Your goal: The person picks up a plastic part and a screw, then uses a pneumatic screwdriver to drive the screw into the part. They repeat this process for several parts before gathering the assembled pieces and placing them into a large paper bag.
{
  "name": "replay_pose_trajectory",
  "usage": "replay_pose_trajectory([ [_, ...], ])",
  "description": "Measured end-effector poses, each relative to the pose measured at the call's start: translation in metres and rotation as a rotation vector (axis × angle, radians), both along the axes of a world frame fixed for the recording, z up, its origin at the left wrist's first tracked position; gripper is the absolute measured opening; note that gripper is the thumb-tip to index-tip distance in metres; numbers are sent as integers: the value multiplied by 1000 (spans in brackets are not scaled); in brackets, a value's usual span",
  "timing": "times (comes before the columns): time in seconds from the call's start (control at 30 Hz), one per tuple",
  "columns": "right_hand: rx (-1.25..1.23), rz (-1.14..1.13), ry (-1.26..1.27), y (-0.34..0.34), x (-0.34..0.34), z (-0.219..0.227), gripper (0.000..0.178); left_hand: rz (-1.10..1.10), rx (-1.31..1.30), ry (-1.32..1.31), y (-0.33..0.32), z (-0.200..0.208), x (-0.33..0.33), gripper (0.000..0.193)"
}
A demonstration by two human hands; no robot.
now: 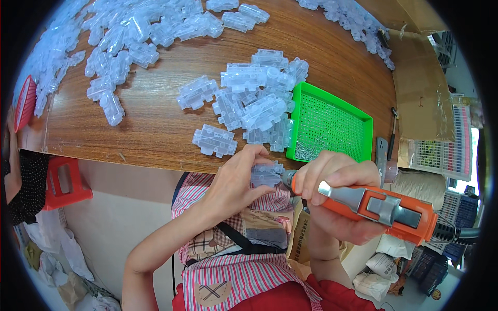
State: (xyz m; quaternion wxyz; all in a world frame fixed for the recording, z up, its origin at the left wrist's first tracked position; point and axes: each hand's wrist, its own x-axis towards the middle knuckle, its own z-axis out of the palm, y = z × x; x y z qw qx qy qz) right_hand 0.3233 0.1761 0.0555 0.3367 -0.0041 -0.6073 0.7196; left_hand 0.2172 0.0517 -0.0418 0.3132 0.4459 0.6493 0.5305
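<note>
My left hand (236,179) grips a clear plastic housing (266,174) between thumb and fingers at the table's front edge. Wrapped around an orange electric screwdriver (363,203) with a metal lever is my right hand (337,194). The tool points left, and its tip meets the right end of the housing; the exact contact spot is too small to make out. Just beyond lies a green perforated tray (332,122) with many small metal screws (309,149) gathered at its near left corner. A loose pile of similar clear housings (264,106) leans against the tray's left side.
More clear housings (129,31) heap up at the far left and far right of the wooden table (161,140). A dark-handled tool (392,132) lies right of the tray. At left are a red basket (25,103), a red stool (67,181) and another person's arm (13,171).
</note>
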Motion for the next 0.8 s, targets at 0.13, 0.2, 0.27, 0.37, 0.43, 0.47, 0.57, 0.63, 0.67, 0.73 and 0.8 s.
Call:
replay_pose_trajectory([
  [0.13, 48, -16, 68, 5, -2, -3, 75, 8, 44, 107, -6, 8, -2, 64],
  [0.2, 60, -33, 138, 10, -4, 6, 76, 37, 93, 260, -15, 26, -2, 60],
  [0.27, 82, -32, 147, 18, 1, 20, 74, 16, -50, 411, -30, 54, -7, 57],
  [0.37, 111, -59, 166, 24, 5, 23, 73, -16, -194, 550, -28, 72, -7, 44],
  [0.43, 126, -55, 171, 27, 5, 24, 73, -89, -296, 687, -16, 72, -3, 36],
  [0.47, 129, -59, 177, 27, 5, 24, 73, -96, -269, 702, -9, 62, 1, 39],
  [0.57, 118, -87, 178, 25, 9, 23, 73, -102, -198, 800, 5, 40, 6, 51],
  [0.63, 105, -115, 169, 23, 12, 22, 73, -46, -41, 795, 13, 27, 2, 67],
  [0.67, 107, -110, 155, 21, 12, 20, 74, -18, 24, 688, 10, 23, 0, 78],
  [0.73, 102, -110, 136, 15, 9, 12, 75, 1, 87, 639, 6, 2, 2, 80],
  [0.8, -2, -76, 113, 6, 9, 6, 81, 25, 150, 589, 3, -6, 5, 82],
])
